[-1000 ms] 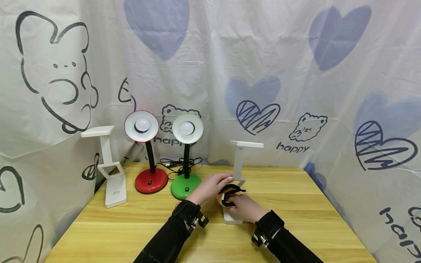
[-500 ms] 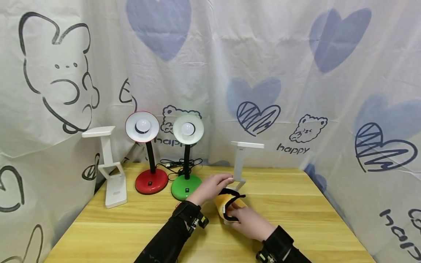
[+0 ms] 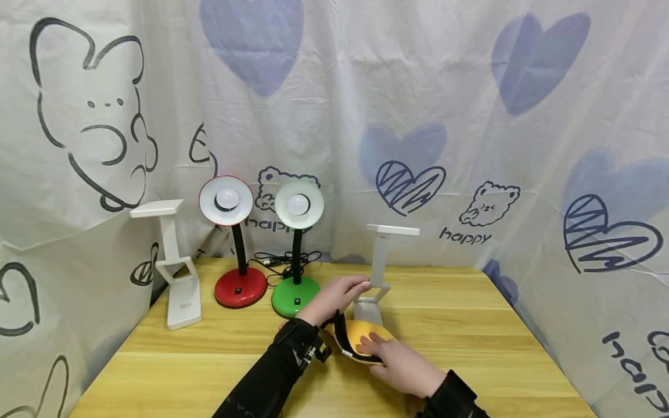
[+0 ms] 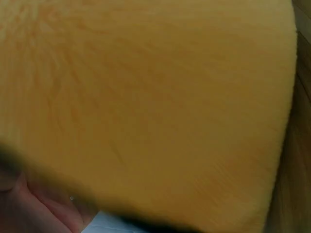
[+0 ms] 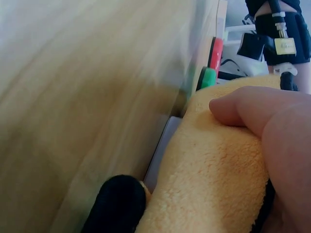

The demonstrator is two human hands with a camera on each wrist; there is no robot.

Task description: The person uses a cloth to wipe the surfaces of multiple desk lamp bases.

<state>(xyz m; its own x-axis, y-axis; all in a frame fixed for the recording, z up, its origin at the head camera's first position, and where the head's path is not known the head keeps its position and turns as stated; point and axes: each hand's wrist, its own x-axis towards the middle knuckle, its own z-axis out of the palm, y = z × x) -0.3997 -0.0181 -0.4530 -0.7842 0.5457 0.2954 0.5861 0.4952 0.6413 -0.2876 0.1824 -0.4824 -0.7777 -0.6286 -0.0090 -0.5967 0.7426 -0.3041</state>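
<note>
In the head view my left hand (image 3: pixel 337 299) grips a white folding desk lamp (image 3: pixel 378 258) at the hinged lower arm. My right hand (image 3: pixel 401 361) holds a fluffy yellow cleaning cloth (image 3: pixel 360 332) with black edging in front of the lamp's base. The cloth overlaps the near end of that base. Seen from the right wrist, the thumb lies on top of the cloth (image 5: pixel 214 160), with the other fingers mostly hidden beneath it. The cloth (image 4: pixel 160 107) fills most of the left wrist view, close to the left forearm.
A green-based lamp (image 3: pixel 284 297) stands just left of my left hand, a red-based lamp (image 3: pixel 245 290) beyond it. Another white folding lamp (image 3: pixel 184 299) stands at the far left. Black cables (image 3: pixel 284 261) lie behind on the wooden table (image 3: pixel 470 331). Patterned curtains (image 3: pixel 418 87) enclose the back and sides.
My right hand has drawn the cloth off the lamp's base, towards me and slightly left, and the cloth has turned and spread. My left hand has stayed on the lamp.
</note>
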